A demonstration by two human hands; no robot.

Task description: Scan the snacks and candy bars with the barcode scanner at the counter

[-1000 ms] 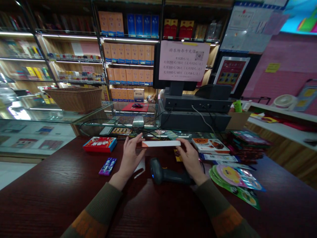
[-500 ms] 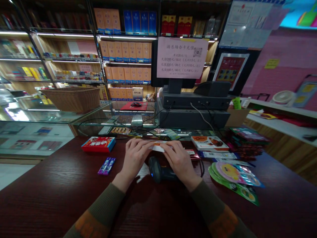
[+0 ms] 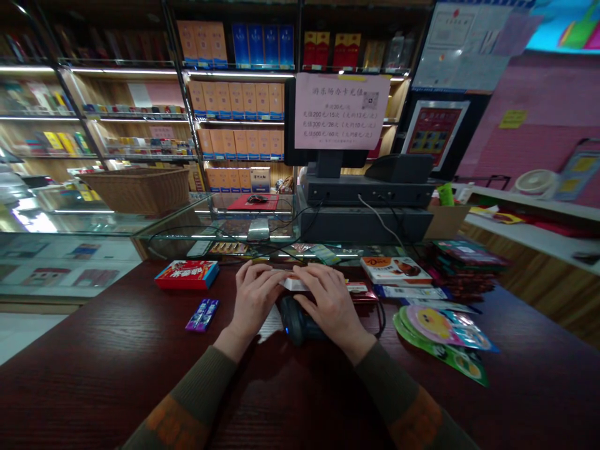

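My left hand (image 3: 255, 295) and my right hand (image 3: 329, 306) meet over a flat white-and-orange carton (image 3: 294, 284), gripping it from both ends. Their fingers hide most of it. Just below it, a black handheld barcode scanner (image 3: 296, 320) lies on the dark wooden counter (image 3: 94, 337), partly under my right hand. To the left are a red printed box (image 3: 186, 275) and a purple stick-gum pack (image 3: 202, 314).
Snack packets and colourful foil bags (image 3: 443, 334) lie right of my hands. Behind the counter stand a glass display case (image 3: 220, 222), a black cash register (image 3: 365, 209) with a pink notice, and shelves of boxed goods. Cables run over the glass.
Since the earliest frame, my hands have closed together over the carton, which was held by its ends. The carton now sits lower and is mostly covered, just above the scanner.
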